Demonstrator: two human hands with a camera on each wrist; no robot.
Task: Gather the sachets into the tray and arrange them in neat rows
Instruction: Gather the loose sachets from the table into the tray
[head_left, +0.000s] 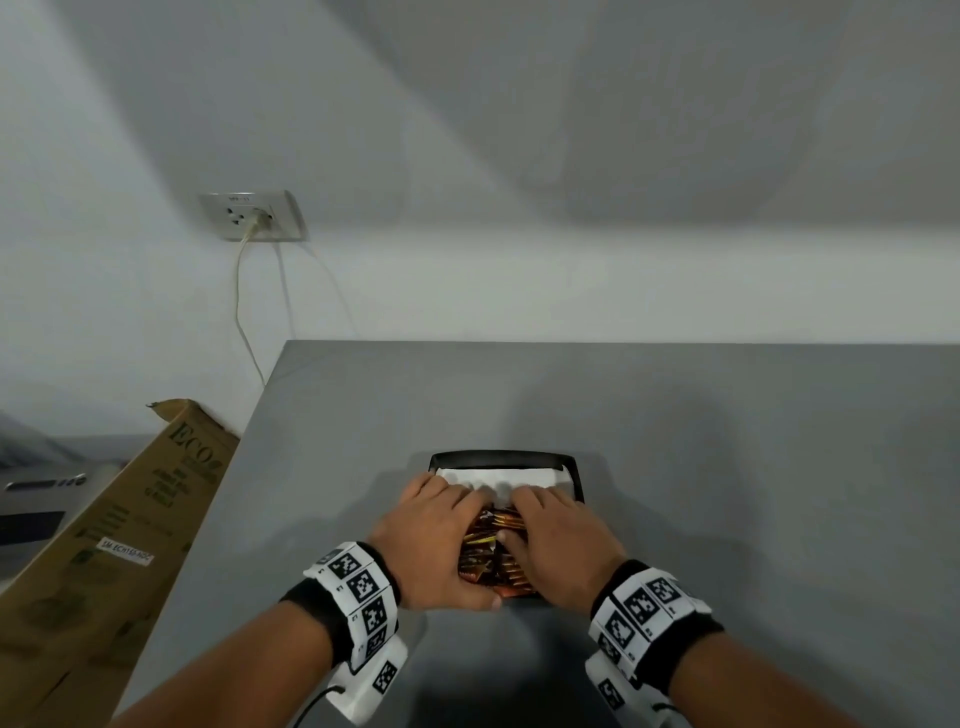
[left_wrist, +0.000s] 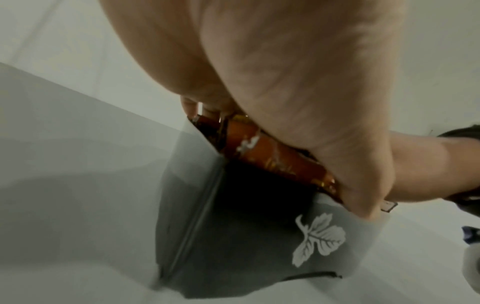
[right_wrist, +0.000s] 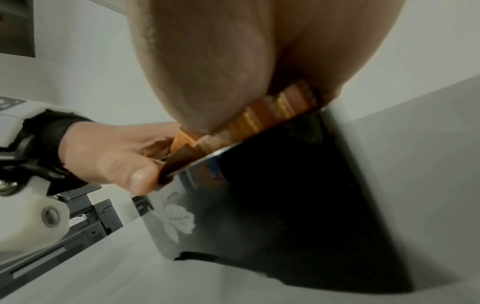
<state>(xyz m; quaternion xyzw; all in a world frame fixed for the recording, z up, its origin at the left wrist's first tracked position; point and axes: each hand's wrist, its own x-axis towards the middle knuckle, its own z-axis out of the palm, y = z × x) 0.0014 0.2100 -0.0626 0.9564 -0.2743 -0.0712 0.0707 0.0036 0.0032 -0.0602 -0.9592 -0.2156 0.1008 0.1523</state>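
Note:
A black tray with a white paper liner sits on the grey table, and both hands lie over it. Brown and orange sachets are packed in its near part. My left hand covers the left sachets, fingers curled at their far ends and thumb at the near ends by the rim. In the left wrist view, the palm lies over an orange sachet above the tray wall. My right hand rests flat on the right sachets, thumb on top.
The grey table stretches right and behind the tray. A long cardboard box leans off its left edge, beside a grey machine. A wall socket with a cable is behind.

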